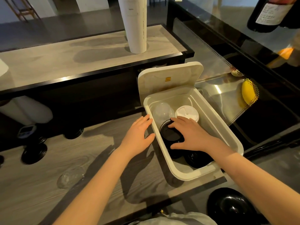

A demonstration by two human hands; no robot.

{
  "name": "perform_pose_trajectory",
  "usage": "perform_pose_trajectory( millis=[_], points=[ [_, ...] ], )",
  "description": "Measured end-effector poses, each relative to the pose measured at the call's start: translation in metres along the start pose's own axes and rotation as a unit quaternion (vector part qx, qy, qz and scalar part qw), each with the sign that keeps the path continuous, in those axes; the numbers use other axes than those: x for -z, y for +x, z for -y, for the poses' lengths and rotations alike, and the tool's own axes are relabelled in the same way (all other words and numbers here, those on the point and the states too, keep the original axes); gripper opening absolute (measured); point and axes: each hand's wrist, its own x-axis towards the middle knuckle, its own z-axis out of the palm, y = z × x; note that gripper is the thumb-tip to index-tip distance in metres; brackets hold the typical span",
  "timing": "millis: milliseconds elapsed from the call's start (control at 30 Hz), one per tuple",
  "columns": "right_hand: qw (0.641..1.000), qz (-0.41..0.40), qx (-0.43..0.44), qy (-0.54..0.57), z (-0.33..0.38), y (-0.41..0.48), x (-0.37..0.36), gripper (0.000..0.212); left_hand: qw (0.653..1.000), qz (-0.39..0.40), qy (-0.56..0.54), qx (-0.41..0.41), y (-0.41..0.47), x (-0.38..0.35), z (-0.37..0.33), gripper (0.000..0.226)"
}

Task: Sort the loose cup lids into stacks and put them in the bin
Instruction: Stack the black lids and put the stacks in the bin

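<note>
The white bin point(215, 127) sits at the right edge of the wooden counter point(100, 153), with its hinged cover point(168, 78) flipped up and leaning back. Four groups of lids are in the bin. A stack of clear domes point(162, 111) is in the far left corner and a stack of white lids point(186, 112) in the far right corner, the two side by side. A black stack point(170, 135) is in the middle against the left wall. A second black pile point(198, 159) lies at the near end, partly hidden under the forearm. The right hand point(193, 135) reaches down into the bin and grips the middle black stack from above, with its fingers curled over the far rim and its thumb on the near rim. The left hand point(138, 135) is outside the bin, fingers straight and holding nothing, with its fingertips against the outer left wall just below the rim. Loose lids are on the counter, well apart from the bin. Three black clusters are toward the far left edge: one point(73, 133) under the shelf overhang, one point(42, 140) beside it, and one point(34, 153) nearer. One clear dome point(70, 177) lies alone near the front left. How many lids each stack holds cannot be told.
</note>
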Motion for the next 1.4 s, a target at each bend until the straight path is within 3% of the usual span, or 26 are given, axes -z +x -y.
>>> perform_pose_trajectory(
  millis=[100, 333, 567, 900, 1133, 1400],
  points=[
    [0.999, 0.016, -0.005, 0.034, -0.002, -0.003, 0.002, 0.065, 1.000, 0.002, 0.003, 0.001, 0.000, 0.001, 0.000, 0.061],
    [0.999, -0.034, -0.012, -0.031, 0.002, -0.010, -0.002, 0.060, 1.000, 0.011, 0.006, 0.006, -0.001, 0.001, -0.001, 0.061],
    [0.999, -0.052, -0.015, 0.007, 0.002, -0.017, 0.002, 0.066, 0.999, 0.025, 0.027, 0.002, -0.002, 0.001, -0.003, 0.064],
    [0.982, -0.186, -0.012, 0.025, 0.036, -0.006, 0.026, 0.041, 0.984, 0.018, 0.176, -0.020, -0.011, 0.035, -0.008, 0.058],
    [0.985, -0.162, -0.007, -0.049, 0.104, 0.028, 0.025, 0.048, 0.979, -0.014, 0.202, 0.036, -0.046, 0.076, 0.040, 0.057],
    [0.995, -0.075, 0.036, -0.053, 0.223, 0.066, -0.020, 0.057, 0.977, 0.002, 0.179, 0.119, -0.132, 0.117, 0.151, 0.056]
  ],
)
